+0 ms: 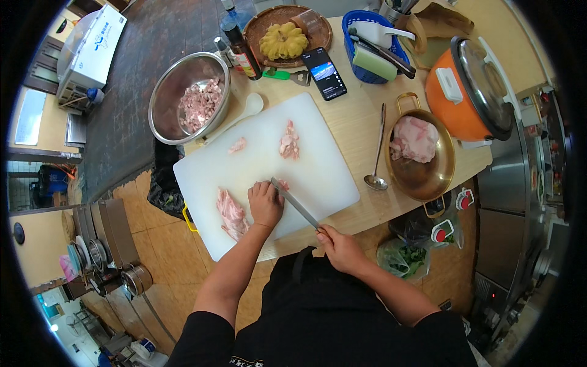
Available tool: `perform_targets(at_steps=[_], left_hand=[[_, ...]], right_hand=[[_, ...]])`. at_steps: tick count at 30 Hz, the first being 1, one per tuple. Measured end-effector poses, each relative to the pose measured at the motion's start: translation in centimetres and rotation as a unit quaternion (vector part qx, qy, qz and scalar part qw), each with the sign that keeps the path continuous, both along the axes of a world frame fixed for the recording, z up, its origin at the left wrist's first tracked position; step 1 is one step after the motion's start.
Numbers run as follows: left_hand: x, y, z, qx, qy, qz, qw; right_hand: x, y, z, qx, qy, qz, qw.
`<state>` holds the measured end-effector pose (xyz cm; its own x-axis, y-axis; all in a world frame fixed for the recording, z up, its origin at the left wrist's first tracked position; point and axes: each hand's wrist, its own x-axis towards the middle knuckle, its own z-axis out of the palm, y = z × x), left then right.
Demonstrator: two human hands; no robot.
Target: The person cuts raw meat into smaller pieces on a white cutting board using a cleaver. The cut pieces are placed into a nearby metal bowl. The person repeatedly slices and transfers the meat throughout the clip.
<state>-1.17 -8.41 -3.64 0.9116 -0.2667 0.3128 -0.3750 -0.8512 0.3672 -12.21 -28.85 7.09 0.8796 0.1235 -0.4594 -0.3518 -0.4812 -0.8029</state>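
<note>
A long knife point(300, 208) lies slantwise over the white cutting board point(316, 156). My right hand point(341, 250) grips its handle at the board's near edge. Beside the blade's far end, my left hand point(266, 204) rests on the board with its fingers curled down; what is under them is hidden. Just past the blade shows a small pink bit of raw meat point(283, 184). To the left of my left hand lies a larger raw meat piece point(231, 213). Farther up the board are a thin scrap point(237, 145) and a strip of meat trimmings point(289, 141).
At the board's far left stands a steel bowl point(158, 103) of diced meat, with a white spoon point(250, 108) alongside. Rightward are a ladle point(377, 181), a brass-coloured pan point(426, 176) holding meat, and an orange cooker point(447, 105). A phone point(324, 74) and blue basket point(362, 66) sit behind.
</note>
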Motion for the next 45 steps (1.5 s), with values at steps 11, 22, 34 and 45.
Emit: perform_targets(at_steps=[11,22,34,45], left_hand=[[0.0,-0.1,0.3,0.001,0.005,0.01,1.0],[-0.6,0.2,1.0,0.009,0.009,0.038,0.999],[-2.9,2.8,3.2,0.023,0.102,0.042,0.994],[-1.0,1.0,-0.1,-0.014,0.026,-0.021,0.999]], right_hand=[[1.6,0.2,0.6,0.005,0.032,0.008,0.999],[6.2,2.8,-3.8,0.032,-0.002,-0.013,0.999],[3.5,0.6,-3.5,0.02,-0.026,-0.006,0.999],[1.7,1.9,-1.1,-0.013,-0.034,0.022,0.999]])
